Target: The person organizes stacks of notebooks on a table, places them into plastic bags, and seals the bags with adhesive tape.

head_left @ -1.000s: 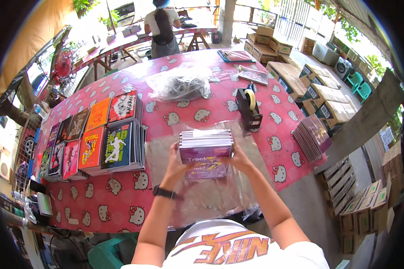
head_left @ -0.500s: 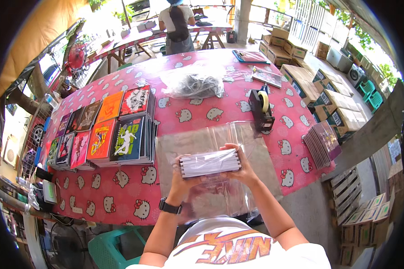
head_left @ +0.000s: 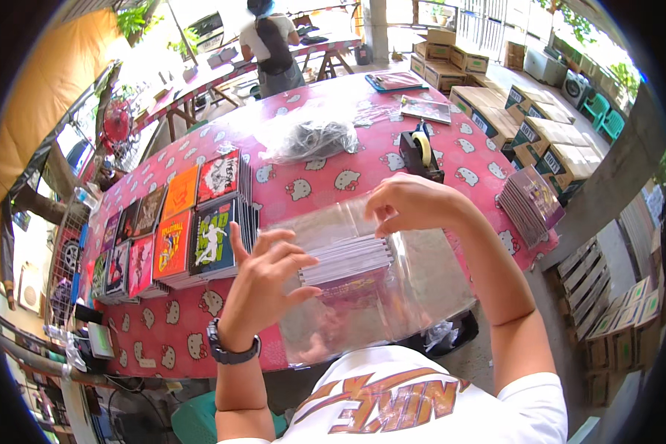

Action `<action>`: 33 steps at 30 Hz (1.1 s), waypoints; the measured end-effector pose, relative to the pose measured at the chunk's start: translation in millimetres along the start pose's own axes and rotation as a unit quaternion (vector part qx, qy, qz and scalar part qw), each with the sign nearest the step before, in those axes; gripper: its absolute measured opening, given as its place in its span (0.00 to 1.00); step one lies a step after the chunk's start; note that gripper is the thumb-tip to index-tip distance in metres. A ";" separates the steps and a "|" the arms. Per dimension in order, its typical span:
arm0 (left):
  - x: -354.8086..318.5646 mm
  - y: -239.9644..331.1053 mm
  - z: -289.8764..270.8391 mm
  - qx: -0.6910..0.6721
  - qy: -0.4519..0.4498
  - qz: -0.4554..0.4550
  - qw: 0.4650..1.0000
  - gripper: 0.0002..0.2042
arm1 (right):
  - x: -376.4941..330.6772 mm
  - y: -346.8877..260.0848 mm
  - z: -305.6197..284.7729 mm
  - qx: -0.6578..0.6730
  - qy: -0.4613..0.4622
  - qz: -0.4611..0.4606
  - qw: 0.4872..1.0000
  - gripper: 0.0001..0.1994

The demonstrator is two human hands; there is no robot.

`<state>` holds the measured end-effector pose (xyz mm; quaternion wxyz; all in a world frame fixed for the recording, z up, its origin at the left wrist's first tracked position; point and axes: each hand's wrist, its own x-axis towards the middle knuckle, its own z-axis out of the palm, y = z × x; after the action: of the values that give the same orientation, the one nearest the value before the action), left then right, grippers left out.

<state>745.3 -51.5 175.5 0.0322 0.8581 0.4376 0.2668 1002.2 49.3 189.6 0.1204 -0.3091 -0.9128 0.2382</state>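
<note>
A stack of notebooks [head_left: 344,263], white page edges upward and a purple cover facing me, sits on a clear plastic sheet [head_left: 436,274] spread over the table. My left hand [head_left: 270,285] hovers at the stack's left end, its fingers spread and nothing in them. Beyond the stack's right end, my right hand [head_left: 403,203] is over the far part of the sheet, fingers curled toward the thumb. Whether any film is pinched there is hard to make out.
Piles of colourful notebooks [head_left: 174,240] stand on the left. A tape dispenser [head_left: 422,155] and crumpled plastic bags [head_left: 314,140] lie farther back. More purple notebooks [head_left: 529,203] are at the right edge. Cardboard boxes [head_left: 481,111] are stacked beyond. A person [head_left: 270,48] stands at a far table.
Both hands have let go of the notebook stack, which now rests on the sheet. My left hand has opened and drawn left; my right hand has risen toward the sheet's far side.
</note>
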 end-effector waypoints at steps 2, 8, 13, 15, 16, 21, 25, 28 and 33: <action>-5.8 -2.3 0.2 0.006 -0.035 0.024 0.999 0.07 | 11.3 9.2 4.0 -0.044 0.112 0.038 0.992 0.12; -13.0 0.8 7.8 -0.019 0.021 0.038 0.999 0.05 | -36.2 57.6 40.3 0.320 0.163 0.155 0.920 0.16; -15.7 -16.8 18.4 -0.083 0.088 0.078 0.990 0.08 | -44.4 15.0 89.8 0.127 0.094 -0.042 0.987 0.19; -35.1 -34.3 22.5 -0.178 0.181 0.001 0.967 0.12 | -47.1 13.3 96.2 0.133 0.104 -0.055 0.984 0.20; -44.9 -42.4 30.4 -0.273 0.277 -0.080 0.918 0.16 | -49.5 13.7 98.7 0.096 0.106 -0.070 0.987 0.21; -46.5 -31.2 82.7 -0.089 0.030 -0.013 0.995 0.28 | -37.3 12.3 114.9 0.036 0.105 -0.096 0.989 0.25; -45.5 -40.6 81.9 -0.168 0.055 -0.031 0.984 0.33 | -40.8 17.2 109.9 -0.002 0.044 -0.070 0.997 0.29; -47.7 -46.3 79.2 -0.100 -0.049 -0.014 0.994 0.32 | -38.8 16.0 104.2 -0.002 0.006 -0.070 0.998 0.32; -20.0 -28.6 86.1 -0.021 -0.019 0.071 0.997 0.18 | -31.3 16.7 99.6 -0.007 -0.043 -0.076 0.996 0.36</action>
<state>756.7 -34.0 85.0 0.0396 0.8910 0.3691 0.2613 998.6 5.6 93.3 0.0970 -0.2294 -0.9395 0.2352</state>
